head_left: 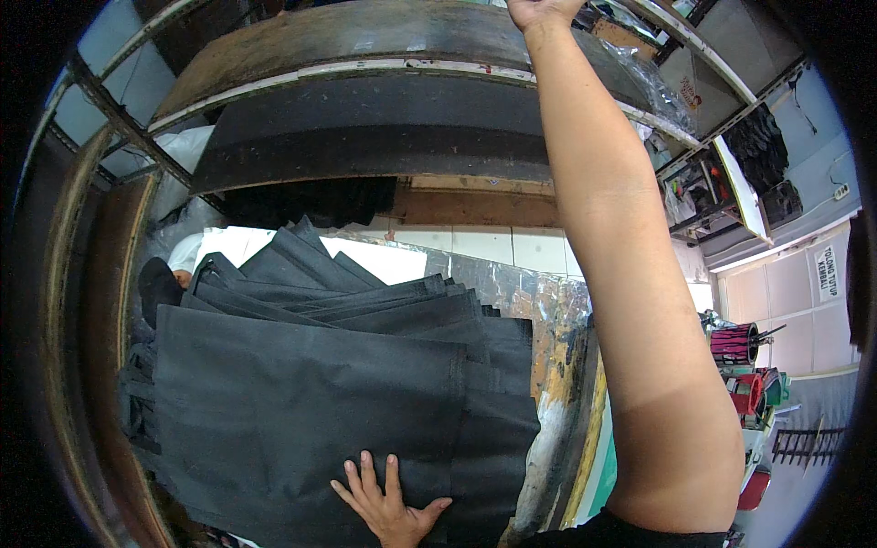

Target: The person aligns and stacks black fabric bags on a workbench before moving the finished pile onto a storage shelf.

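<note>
A fanned stack of flat black fabric pieces [311, 384] with stitched hems covers most of the worktable. Strap-like loops of the same black stick out along its left side. My left hand [393, 507] lies palm down on the top piece near its front edge, fingers spread and holding nothing. My right arm reaches far up and forward, past the stack. At the upper edge of the picture only the wrist and part of my right hand [545, 11] show, close to a long wooden shelf board [393, 41]; its fingers are cut off.
White sheets [384, 260] lie behind the stack on the worn tabletop [512, 288]. A dark lower shelf [384, 132] spans the far side in a metal frame. Crumpled clear plastic [653, 78] lies at the upper right. A pink-and-black striped bin [735, 344] stands at the right.
</note>
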A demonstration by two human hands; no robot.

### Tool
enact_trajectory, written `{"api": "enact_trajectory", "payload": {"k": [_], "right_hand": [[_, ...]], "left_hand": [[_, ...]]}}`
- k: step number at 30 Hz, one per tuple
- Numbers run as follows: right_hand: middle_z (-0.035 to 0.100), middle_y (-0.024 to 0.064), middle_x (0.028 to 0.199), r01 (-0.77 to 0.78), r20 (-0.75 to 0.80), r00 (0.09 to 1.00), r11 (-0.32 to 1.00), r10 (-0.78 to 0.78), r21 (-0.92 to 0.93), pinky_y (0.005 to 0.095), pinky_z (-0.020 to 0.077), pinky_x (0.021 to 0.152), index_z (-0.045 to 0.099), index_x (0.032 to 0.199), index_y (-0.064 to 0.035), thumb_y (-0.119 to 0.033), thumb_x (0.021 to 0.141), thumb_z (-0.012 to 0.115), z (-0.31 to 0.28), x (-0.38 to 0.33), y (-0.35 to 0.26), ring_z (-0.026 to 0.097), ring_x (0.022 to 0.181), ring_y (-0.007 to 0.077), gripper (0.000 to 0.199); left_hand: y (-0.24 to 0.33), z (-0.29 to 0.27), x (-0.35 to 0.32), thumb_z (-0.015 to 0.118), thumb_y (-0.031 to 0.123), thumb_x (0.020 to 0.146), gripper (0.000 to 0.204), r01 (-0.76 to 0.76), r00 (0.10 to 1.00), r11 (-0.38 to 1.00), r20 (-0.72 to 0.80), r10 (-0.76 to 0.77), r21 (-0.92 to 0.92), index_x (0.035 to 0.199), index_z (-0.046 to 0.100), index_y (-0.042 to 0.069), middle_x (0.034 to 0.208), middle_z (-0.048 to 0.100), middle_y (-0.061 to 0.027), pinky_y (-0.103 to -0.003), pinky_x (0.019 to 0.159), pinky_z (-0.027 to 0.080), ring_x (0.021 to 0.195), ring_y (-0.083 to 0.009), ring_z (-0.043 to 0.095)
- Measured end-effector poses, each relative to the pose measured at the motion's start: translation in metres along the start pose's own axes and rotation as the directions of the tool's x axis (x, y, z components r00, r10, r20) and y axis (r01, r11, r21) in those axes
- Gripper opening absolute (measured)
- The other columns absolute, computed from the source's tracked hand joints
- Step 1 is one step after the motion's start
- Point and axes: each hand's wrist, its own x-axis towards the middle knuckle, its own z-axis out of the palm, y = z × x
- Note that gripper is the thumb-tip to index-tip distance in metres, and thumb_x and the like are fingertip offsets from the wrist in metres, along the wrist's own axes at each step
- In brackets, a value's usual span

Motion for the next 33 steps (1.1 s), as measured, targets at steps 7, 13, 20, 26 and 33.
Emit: {"api": "enact_trajectory", "payload": {"k": [7,13,20,26,33], "right_hand": [[0.062,0.01,0.125,-0.01,-0.013,1.0,0.991,0.008,-0.135,0.052,0.045,0.105,0.056,0.135,-0.0142,-0.081,0.081,0.063,0.0,0.007,-0.018,0.054,0.121,0.031,0.087],[0.064,0.0085,0.124,-0.064,0.06,0.996,0.992,0.071,-0.111,0.0507,0.045,0.105,0.056,0.134,-0.0127,-0.075,0.081,0.068,0.013,0.009,-0.013,0.057,0.121,0.0301,0.083],[0.069,-0.0029,0.098,-0.145,0.085,0.976,0.892,0.2,-0.428,0.0455,0.0499,0.094,0.071,0.101,-0.0181,-0.068,0.087,0.067,0.009,0.065,-0.005,0.062,0.106,0.0191,0.052],[0.07,0.0058,0.093,-0.246,0.001,0.961,0.861,0.275,-0.446,0.0427,0.0535,0.075,0.07,0.097,-0.0127,-0.028,0.095,0.056,-0.027,0.122,-0.027,0.066,0.087,0.0227,0.02],[0.066,0.017,0.122,-0.065,-0.129,0.991,0.972,0.036,-0.227,0.0551,0.0506,0.101,0.06,0.118,0.0025,-0.001,0.087,0.061,-0.01,-0.026,-0.031,0.065,0.107,0.0339,0.031]], "left_hand": [[-0.002,0.001,-0.001,0.056,0.09,0.074,0.105,-0.018,1.0,1.0,-0.02,0.018,-0.013,0.147,0.052,0.015,0.158,0.036,-0.0237,-0.075,0.116,0.006,0.149,-0.0494,0.024],[-0.003,0.007,-0.003,0.056,0.095,0.068,0.109,0.004,1.0,0.999,-0.025,-0.003,0.036,0.146,0.055,0.018,0.157,0.039,-0.0213,-0.076,0.116,0.009,0.149,-0.0488,0.025],[0.0,-0.002,0.0,0.059,0.092,0.069,0.11,-0.009,1.0,1.0,-0.012,0.01,0.027,0.148,0.051,0.016,0.158,0.037,-0.0228,-0.076,0.116,0.008,0.149,-0.0487,0.025],[-0.005,0.002,0.001,0.058,0.095,0.067,0.112,-0.065,0.997,0.998,-0.043,0.065,0.018,0.147,0.052,0.017,0.156,0.04,-0.0215,-0.076,0.116,0.009,0.148,-0.0483,0.028],[0.0,-0.001,0.0,0.058,0.091,0.071,0.107,-0.055,0.996,0.998,-0.068,0.056,0.008,0.145,0.054,0.013,0.156,0.039,-0.0228,-0.074,0.117,0.008,0.148,-0.0481,0.027]]}}
